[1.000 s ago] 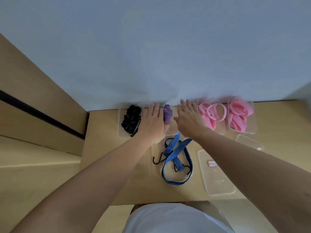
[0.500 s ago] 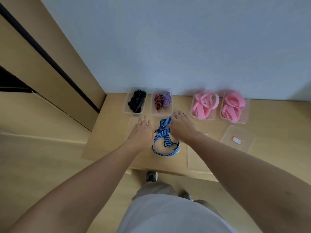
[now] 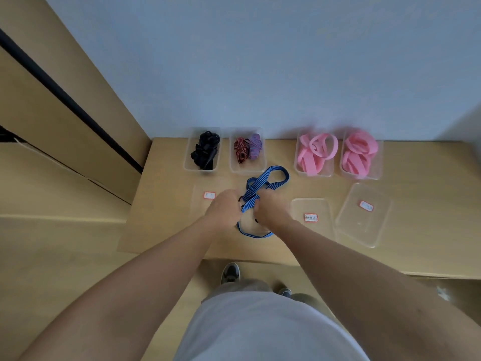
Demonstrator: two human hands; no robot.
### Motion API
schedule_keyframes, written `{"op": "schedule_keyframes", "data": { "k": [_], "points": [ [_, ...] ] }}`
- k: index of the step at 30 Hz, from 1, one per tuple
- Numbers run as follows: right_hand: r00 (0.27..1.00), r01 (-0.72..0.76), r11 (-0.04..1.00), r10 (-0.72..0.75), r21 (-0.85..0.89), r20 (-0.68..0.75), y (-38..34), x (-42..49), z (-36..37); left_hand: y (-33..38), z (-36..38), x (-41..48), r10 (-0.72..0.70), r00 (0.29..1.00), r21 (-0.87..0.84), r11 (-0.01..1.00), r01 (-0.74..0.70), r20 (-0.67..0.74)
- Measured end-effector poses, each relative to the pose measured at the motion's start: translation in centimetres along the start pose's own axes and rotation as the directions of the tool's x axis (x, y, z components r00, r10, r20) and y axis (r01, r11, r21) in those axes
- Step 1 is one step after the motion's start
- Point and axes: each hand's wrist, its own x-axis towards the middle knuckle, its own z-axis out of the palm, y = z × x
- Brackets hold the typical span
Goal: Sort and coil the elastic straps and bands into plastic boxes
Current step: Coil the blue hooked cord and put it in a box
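The strap (image 3: 263, 183) is blue with thin dark stripes. It lies in the middle of the table (image 3: 166, 204), in front of the row of boxes (image 3: 188, 162). It is bunched up between the two hands. One loop sticks out toward the boxes and bends to the right. Another loop curves round by the wrists. A small black hook (image 3: 256, 220) shows next to the right hand (image 3: 270, 208).

The left hand (image 3: 223, 204) has its fingers curled, and its grip is clamped on the strap. The right hand's grip is clamped on the strap too. The two hands are very close together.

Four clear boxes stand in a row at the back of the table, by the wall. The first box on the left holds black bands (image 3: 205, 152). The next one holds a red band (image 3: 240, 151) and a purple band (image 3: 255, 147). The two on the right hold pink bands (image 3: 315, 152).

Flat clear lids (image 3: 364, 225) lie on the table near the hands. Each has a small white label (image 3: 311, 217) with a red edge.
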Motion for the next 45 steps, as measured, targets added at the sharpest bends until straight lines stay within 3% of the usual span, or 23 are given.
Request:
{"op": "schedule_keyframes", "data": {
  "k": [2,5,9,14,19,24,28,31,33,36,39,42,45],
  "points": [
    [0.989,-0.14,0.951,0.146,0.274,-0.001,-0.4,0.5,0.7,0.0,0.4,0.8,-0.082,0.995,-0.205,0.974,0.091,0.052],
    [0.923,-0.344,0.698,0.375,0.628,0.089,-1.3,1.3,1.6,0.3,0.5,2.0,-0.151,0.984,-0.335,0.926,0.175,0.098],
    [0.846,-0.459,0.521,0.503,0.72,0.175,-2.3,2.2,2.1,0.2,-0.2,3.8,-0.218,0.966,-0.33,0.909,0.253,0.141],
    [0.772,-0.483,0.333,0.598,0.81,0.215,-3.0,3.0,2.5,-0.5,-0.7,5.2,-0.183,0.952,-0.36,0.895,0.264,0.244],
    [0.759,-0.476,0.33,0.622,0.815,0.191,-3.3,3.1,2.7,-1.3,-1.1,5.5,-0.158,0.933,-0.473,0.826,0.305,0.325],
    [0.764,-0.437,0.224,0.604,0.871,0.228,-3.9,2.6,2.2,-1.8,-2.6,5.3,-0.091,0.924,-0.514,0.809,0.286,0.371],
    [0.795,-0.364,0.14,0.563,0.921,0.229,-4.1,1.7,1.4,-1.4,-4.7,4.2,0.039,0.937,-0.393,0.913,0.107,0.347],
    [0.805,-0.315,0.137,0.563,0.939,0.188,-4.1,0.8,0.7,-1.3,-6.5,3.0,0.154,0.891,-0.372,0.928,0.018,0.427],
    [0.815,-0.296,0.132,0.552,0.946,0.178,-4.1,0.4,0.2,-1.2,-7.4,2.1,0.191,0.859,-0.448,0.893,0.049,0.476],
    [0.821,-0.261,0.113,0.548,0.959,0.159,-4.2,0.2,-0.8,-0.8,-8.6,0.5,0.217,0.841,-0.648,0.737,0.191,0.495],
    [0.829,-0.239,0.102,0.538,0.966,0.149,-4.4,-0.1,-2.0,-0.3,-10.5,-0.3,0.302,0.796,-0.736,0.631,0.246,0.525],
    [0.843,-0.227,0.143,0.523,0.963,0.121,-4.7,-0.6,-3.4,0.1,-12.6,-0.8,0.441,0.718,-0.768,0.608,0.202,0.538],
    [0.853,-0.234,0.224,0.514,0.946,0.089,-5.4,-1.2,-4.8,0.7,-13.5,-1.1,0.46,0.766,-0.756,0.653,0.052,0.449]
  ]
}}
